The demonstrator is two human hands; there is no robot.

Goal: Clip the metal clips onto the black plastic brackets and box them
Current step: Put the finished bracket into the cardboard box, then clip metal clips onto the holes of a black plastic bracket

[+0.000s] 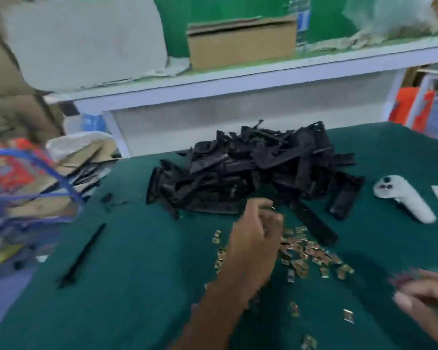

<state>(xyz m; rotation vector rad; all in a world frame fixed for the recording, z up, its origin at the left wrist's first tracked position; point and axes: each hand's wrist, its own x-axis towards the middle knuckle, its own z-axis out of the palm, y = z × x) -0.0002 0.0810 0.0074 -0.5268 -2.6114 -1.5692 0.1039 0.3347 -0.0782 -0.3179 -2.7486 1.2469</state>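
My right hand (425, 296) is a blur at the near desk (127, 286) edge, so I cannot tell its grip. My left hand (256, 231) hovers over the scattered clips (311, 253), fingers curled, pinching what looks like one clip. Beyond lie the brackets (253, 170) in a heap, a white controller (402, 197) to their right, and a box (240, 42) on the shelf.

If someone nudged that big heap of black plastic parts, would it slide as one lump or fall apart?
Probably it would fall apart: the black brackets lie loosely criss-crossed, some jutting out at the edges. The top ones look likely to tumble first. The green cloth may grip the bottom ones, so they would likely drag rather than glide.
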